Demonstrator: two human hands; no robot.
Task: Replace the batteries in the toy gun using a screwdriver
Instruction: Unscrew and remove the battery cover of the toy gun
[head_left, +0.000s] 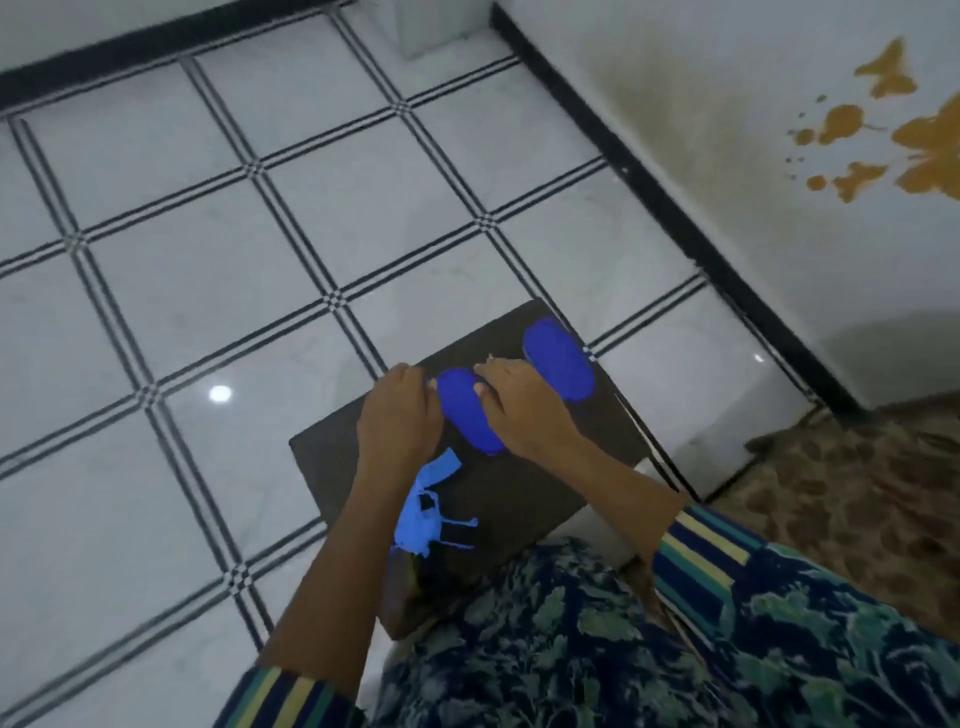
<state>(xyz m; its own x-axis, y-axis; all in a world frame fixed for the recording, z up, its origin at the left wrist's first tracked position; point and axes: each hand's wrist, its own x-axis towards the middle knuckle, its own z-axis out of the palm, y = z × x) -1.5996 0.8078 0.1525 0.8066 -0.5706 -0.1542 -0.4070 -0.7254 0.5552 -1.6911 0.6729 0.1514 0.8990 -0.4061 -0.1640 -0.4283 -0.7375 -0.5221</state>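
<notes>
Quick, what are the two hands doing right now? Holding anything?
Left hand: closed, fingers curled on the left end of the dark blue oval piece.
Right hand: closed, gripping the same piece's right side.

Both hands meet over a dark board (332, 457) lying on the white tiled floor (208, 218). The left hand (397, 415) and right hand (524, 400) close on either side of a deep-blue oblong object (467, 410) (details blurred). A second blue oblong (558, 361) lies beyond it, and a light-blue toy gun (423, 514) lies nearer the patterned lap.
</notes>
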